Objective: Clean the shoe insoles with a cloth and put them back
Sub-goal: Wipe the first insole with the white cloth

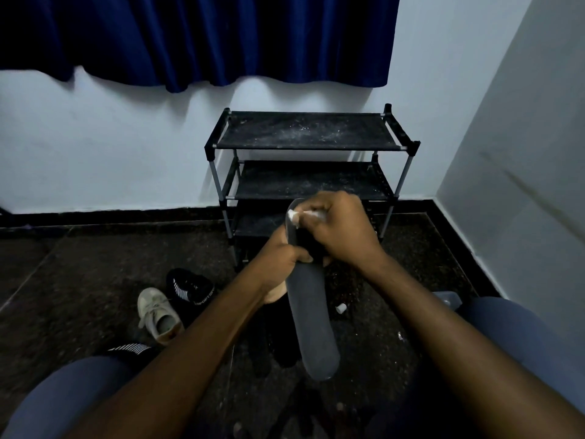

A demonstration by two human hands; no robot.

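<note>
Head view, centre frame: your left hand (pixel 280 264) grips the insole (pixel 313 318) at mid-length, with its long axis running from lower centre upward. Your right hand (pixel 338 229) clenches the cloth (pixel 292 216) against its upper end.

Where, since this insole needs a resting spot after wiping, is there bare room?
Free: the top shelf of the rack, dusty but bare, and the floor left of the rack, between the skirting and the beige shoe. Crowded: round that shoe and the black shoe by the left knee.
</note>
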